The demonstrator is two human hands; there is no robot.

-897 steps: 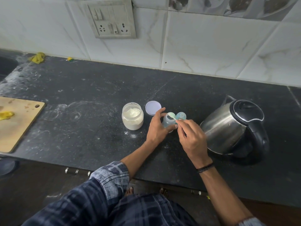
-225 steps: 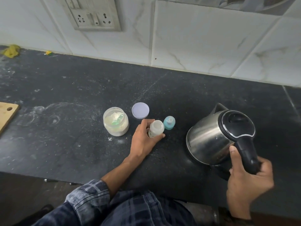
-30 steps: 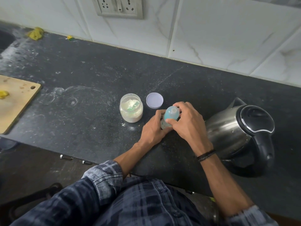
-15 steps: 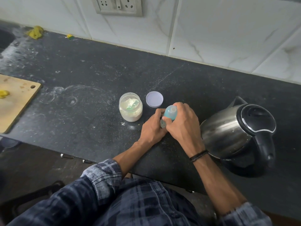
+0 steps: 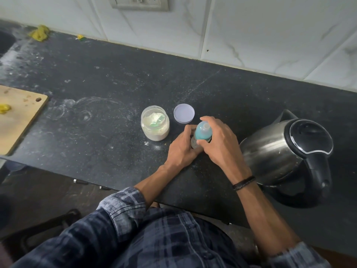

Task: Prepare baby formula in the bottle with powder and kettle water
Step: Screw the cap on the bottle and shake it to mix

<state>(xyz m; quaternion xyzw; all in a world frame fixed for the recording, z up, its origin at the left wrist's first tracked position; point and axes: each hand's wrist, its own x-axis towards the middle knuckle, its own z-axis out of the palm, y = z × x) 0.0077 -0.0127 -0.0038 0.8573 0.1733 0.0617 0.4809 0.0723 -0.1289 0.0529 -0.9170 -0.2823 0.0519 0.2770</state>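
Note:
A small baby bottle [image 5: 193,142] stands on the black counter [image 5: 108,120], mostly hidden by my hands. My left hand [image 5: 182,149] wraps its body from the left. My right hand [image 5: 219,141] grips the teal nipple cap [image 5: 201,131] sitting on top of the bottle. To the left stands the open powder jar [image 5: 155,123] with a green scoop lying in the white powder. Its pale lid [image 5: 184,113] lies flat behind the bottle. The steel kettle [image 5: 286,149] with black lid and handle rests at the right.
A wooden cutting board [image 5: 18,117] with a yellow scrap lies at the left edge. Yellow bits [image 5: 39,34] sit at the back left near the white tiled wall. A socket plate [image 5: 138,2] is on the wall. Powder dust marks the counter.
Over the last second my right hand has shifted its grip around the teal cap on the bottle. My left hand stays on the bottle body. Earlier, my right hand held the kettle handle.

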